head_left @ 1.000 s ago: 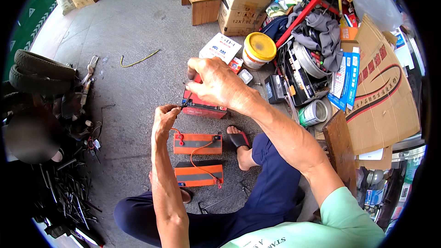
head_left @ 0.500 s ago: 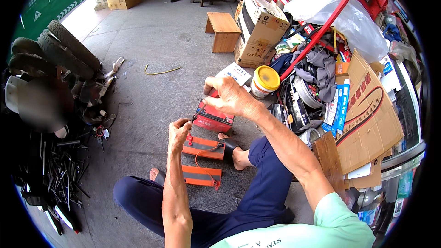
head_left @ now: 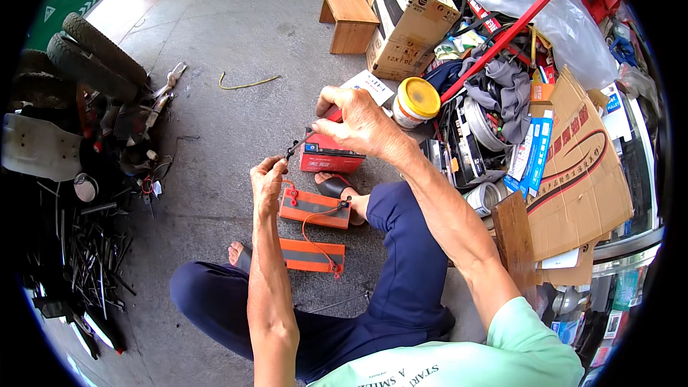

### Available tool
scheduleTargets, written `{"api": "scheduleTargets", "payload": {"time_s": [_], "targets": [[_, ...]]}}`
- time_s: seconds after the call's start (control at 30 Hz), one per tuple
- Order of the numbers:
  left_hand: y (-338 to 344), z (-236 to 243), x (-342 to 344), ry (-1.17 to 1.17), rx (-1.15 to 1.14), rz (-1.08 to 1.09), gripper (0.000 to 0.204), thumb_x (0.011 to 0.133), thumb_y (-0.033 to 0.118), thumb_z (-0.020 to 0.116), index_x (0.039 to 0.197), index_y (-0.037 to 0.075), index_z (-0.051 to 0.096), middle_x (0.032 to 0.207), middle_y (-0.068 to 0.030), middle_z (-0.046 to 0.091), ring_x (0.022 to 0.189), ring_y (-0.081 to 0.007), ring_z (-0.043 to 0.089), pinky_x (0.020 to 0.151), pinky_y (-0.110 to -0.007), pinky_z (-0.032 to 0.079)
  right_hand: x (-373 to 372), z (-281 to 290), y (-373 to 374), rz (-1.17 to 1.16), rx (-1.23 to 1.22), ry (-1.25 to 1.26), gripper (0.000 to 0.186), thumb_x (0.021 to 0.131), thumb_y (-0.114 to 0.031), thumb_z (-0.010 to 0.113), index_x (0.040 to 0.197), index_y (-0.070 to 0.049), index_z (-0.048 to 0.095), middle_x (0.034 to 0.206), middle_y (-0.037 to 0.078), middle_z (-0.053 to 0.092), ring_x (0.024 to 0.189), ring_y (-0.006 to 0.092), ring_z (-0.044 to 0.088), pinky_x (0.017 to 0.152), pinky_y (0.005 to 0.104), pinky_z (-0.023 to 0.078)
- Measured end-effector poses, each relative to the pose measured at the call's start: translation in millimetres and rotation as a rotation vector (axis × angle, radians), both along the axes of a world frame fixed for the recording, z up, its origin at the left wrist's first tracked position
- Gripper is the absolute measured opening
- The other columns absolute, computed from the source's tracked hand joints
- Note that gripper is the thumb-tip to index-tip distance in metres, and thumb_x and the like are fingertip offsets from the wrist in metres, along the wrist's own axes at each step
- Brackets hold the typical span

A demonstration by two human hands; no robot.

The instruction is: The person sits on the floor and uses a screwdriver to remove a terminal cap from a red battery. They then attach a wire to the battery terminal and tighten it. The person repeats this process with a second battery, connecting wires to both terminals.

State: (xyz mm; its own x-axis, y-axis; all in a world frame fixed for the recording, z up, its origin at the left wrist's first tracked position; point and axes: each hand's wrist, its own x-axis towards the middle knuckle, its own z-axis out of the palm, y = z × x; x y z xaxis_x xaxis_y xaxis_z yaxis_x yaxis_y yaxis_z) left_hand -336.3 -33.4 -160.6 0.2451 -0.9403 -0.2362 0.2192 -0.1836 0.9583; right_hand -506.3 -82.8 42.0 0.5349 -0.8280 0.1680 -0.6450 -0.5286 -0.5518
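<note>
My right hand [head_left: 362,122] is closed around what looks like a screwdriver [head_left: 304,139]; its thin dark shaft slants down left, and a bit of red shows between the fingers. At the shaft's tip, my left hand [head_left: 266,183] pinches a small dark piece [head_left: 290,152], too small to name. Below the right hand stands a red battery [head_left: 330,163]. Nearer me lie two orange batteries with grey bands, the farther one [head_left: 313,211] and the nearer one [head_left: 308,255]. An orange wire [head_left: 304,229] joins them, and a short wire end rises beside my left hand.
Tyres [head_left: 93,61] and a heap of dark metal parts [head_left: 93,244] lie at the left. A wooden stool [head_left: 351,18], a carton [head_left: 405,50], a yellow-lidded bucket [head_left: 417,99] and flattened cardboard [head_left: 580,179] stand at the right. A yellow cord [head_left: 247,84] lies on the floor.
Both hands have shifted slightly left and up, the small dark piece and screwdriver tip moving clear of the red battery's left side. The view has tilted a little downward.
</note>
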Motion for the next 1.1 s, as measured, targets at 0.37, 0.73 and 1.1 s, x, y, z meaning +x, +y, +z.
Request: {"api": "scheduleTargets", "payload": {"time_s": [0.37, 0.73, 1.1], "targets": [[-12.6, 4.0, -7.5, -0.056, 0.022, -0.054, 0.024, 0.081, 0.015, 0.064, 0.096, -0.003, 0.067, 0.072, -0.0031, 0.060, 0.066, -0.0093, 0.050, 0.061, -0.024, 0.039, -5.7, -2.5, -9.2, 0.026, -0.005, -0.050, 0.020, 0.076, -0.014, 0.067, 0.085, 0.003, 0.060, 0.079, 0.021, 0.065, 0.079, 0.0336, 0.066, 0.072, 0.0391, 0.052], [-58.0, -7.8, -25.5, -0.076, -0.007, -0.054, 0.020, 0.081, 0.012, 0.064, 0.096, -0.001, 0.068, 0.074, -0.0045, 0.063, 0.069, -0.0102, 0.054, 0.065, -0.024, 0.040, -18.8, -15.0, -30.8, -0.030, -0.076, -0.082, 0.019, 0.075, -0.012, 0.067, 0.082, 0.003, 0.058, 0.075, 0.021, 0.064, 0.076, 0.0355, 0.065, 0.070, 0.0407, 0.052], [-107.8, -57.3, -31.5, -0.133, 0.101, -0.070, 0.022, 0.076, 0.012, 0.063, 0.092, -0.003, 0.069, 0.072, -0.0083, 0.066, 0.068, -0.0133, 0.059, 0.065, -0.027, 0.045, -6.2, -58.7, -83.7, 0.001, -0.085, -0.065, 0.015, 0.072, -0.005, 0.063, 0.075, 0.004, 0.051, 0.070, 0.023, 0.060, 0.074, 0.0404, 0.062, 0.066, 0.0449, 0.049]]}}
